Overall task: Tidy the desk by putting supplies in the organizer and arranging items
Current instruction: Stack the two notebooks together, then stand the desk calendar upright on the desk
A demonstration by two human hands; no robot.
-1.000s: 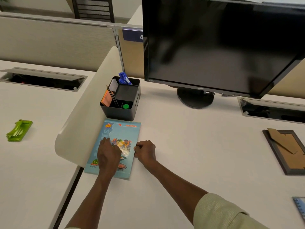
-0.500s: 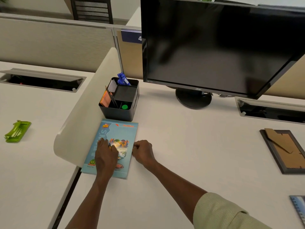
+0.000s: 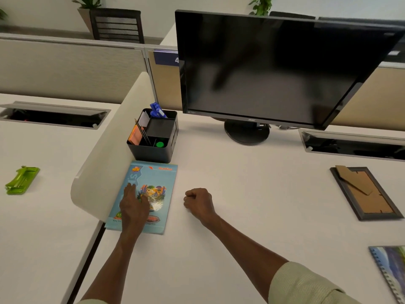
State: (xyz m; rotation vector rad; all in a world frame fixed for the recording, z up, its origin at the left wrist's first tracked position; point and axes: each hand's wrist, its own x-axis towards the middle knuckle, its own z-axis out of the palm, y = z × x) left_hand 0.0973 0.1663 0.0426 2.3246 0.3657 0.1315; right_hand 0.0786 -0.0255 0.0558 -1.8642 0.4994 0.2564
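A light blue booklet (image 3: 157,178) with a colourful cover lies flat on the white desk (image 3: 252,194), tight against the curved divider. My left hand (image 3: 133,207) rests flat on its lower half, fingers spread. My right hand (image 3: 199,202) is a closed fist on the bare desk, a little to the right of the booklet and apart from it. Just behind the booklet stands the black organizer (image 3: 151,152), holding blue pens (image 3: 156,109), orange notes (image 3: 134,136) and a green-capped item (image 3: 160,144).
A black monitor (image 3: 274,69) on a round stand (image 3: 246,133) fills the back. A dark picture frame (image 3: 366,191) lies face down at the right, a spiral notebook (image 3: 392,270) at the lower right edge. A green stapler-like item (image 3: 22,179) sits on the neighbouring desk.
My right hand has left the booklet's right edge and moved right, closed into a fist. The left hand stays on the cover. The camera has tilted up slightly.
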